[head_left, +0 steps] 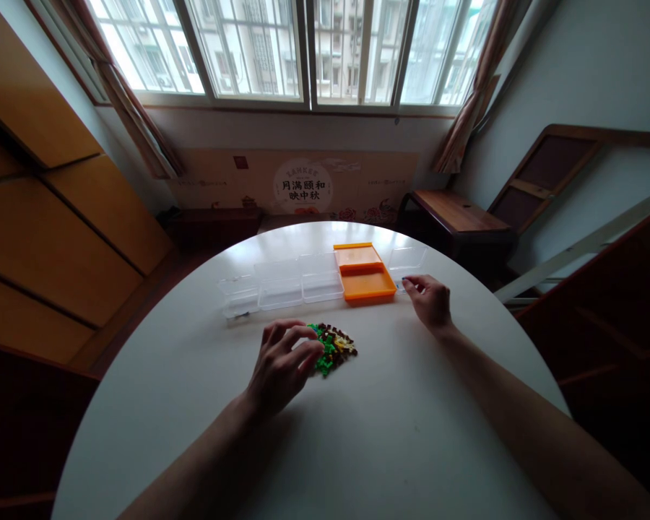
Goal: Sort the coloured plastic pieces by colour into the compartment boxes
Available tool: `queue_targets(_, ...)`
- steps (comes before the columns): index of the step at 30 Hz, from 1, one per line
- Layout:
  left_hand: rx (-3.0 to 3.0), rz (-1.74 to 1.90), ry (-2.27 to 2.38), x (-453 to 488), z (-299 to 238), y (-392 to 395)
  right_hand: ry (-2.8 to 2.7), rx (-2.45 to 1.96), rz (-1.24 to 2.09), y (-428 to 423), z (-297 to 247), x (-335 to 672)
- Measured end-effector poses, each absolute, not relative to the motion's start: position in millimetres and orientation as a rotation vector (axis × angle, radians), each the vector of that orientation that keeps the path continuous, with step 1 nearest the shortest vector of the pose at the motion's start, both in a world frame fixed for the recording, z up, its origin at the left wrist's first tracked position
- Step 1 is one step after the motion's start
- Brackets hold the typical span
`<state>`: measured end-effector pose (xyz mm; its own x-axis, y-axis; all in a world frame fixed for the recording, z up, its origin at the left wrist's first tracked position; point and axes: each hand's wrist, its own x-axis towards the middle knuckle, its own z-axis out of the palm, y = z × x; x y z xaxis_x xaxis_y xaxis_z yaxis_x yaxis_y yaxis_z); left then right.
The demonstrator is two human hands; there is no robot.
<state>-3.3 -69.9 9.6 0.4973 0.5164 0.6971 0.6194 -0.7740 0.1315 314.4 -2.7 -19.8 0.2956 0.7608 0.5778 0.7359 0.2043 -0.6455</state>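
Observation:
A small pile of little bricks (338,346), green, brown and yellow, lies in the middle of the round white table (357,448). My left hand (282,365) rests at the pile's left side, fingers curled and pinched on its green pieces. My right hand (430,300) reaches to the far right, fingertips pinched on a tiny piece at the edge of a clear plastic box (407,258). An orange box (364,280) with its lid open stands just left of that hand.
A row of clear plastic boxes (282,287) with open lids runs left from the orange one. Beyond the table are a wooden bench (458,211), a low dark cabinet (212,225), wooden cupboards (59,217) at left and a window.

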Motion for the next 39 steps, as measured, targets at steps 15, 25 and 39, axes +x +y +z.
queue_targets(15, -2.507, -1.074, -1.456, -10.2, 1.3, -61.7, -1.352, -1.569, 0.044, 1.8, -26.6, 322.8)
queue_targets(25, -2.667, -0.943, -1.512, -13.4, -3.9, -57.4, -1.516, -1.448, 0.076, -9.8, -19.3, 296.9)
queue_targets(39, -2.591, -0.977, -1.367, -9.4, 5.2, -60.0, -1.767, -1.209, 0.312, -38.7, -5.7, 249.7)
